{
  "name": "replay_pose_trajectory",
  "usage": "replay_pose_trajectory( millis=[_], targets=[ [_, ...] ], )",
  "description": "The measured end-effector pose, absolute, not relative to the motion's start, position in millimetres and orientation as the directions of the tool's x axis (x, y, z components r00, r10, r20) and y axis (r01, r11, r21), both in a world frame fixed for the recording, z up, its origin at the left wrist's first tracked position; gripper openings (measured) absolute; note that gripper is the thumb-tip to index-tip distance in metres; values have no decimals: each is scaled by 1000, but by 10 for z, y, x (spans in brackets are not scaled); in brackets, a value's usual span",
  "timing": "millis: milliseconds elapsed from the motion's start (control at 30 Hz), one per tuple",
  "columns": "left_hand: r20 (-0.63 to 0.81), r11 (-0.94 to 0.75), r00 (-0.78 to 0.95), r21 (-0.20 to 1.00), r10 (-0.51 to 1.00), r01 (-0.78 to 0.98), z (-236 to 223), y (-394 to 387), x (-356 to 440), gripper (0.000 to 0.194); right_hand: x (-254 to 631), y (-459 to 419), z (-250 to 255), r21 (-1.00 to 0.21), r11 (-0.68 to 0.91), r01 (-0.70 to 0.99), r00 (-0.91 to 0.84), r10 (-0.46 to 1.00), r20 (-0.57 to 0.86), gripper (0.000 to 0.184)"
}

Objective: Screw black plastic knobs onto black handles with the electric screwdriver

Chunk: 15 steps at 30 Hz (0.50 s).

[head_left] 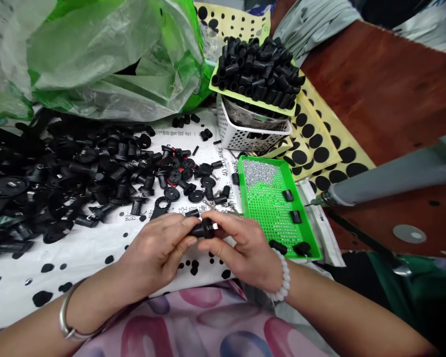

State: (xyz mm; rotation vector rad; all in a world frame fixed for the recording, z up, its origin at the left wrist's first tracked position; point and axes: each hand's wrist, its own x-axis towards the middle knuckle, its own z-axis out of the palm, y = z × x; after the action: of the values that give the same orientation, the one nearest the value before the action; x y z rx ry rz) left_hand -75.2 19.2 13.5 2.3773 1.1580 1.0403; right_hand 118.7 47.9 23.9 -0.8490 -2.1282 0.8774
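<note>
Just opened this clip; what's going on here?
A person's left hand and right hand hold a small black cylindrical part with a wider end between their fingers. A large pile of loose black parts lies to the left. To the right, a green perforated plastic tray holds tiny silvery pieces and several black pieces.

From the wearer's head, a head-worn camera faces forward and steeply down past a patterned garment, close in on the left hand and right hand near mid-frame, taking in the white worktop out to a green plastic bag beyond.
</note>
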Motion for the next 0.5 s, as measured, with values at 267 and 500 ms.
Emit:
replay_pose_trajectory(
  millis=[267, 500],
  targets=[
    [37, -123, 341, 965, 939, 233, 278, 305, -815, 21, 1178, 603, 461, -936, 240, 259, -522, 850, 74, 49],
    [-225, 396, 543, 892, 809, -220, 268, 367, -837, 37, 1310, 707, 590, -886, 451, 103, -632, 718, 292, 50]
  ],
)
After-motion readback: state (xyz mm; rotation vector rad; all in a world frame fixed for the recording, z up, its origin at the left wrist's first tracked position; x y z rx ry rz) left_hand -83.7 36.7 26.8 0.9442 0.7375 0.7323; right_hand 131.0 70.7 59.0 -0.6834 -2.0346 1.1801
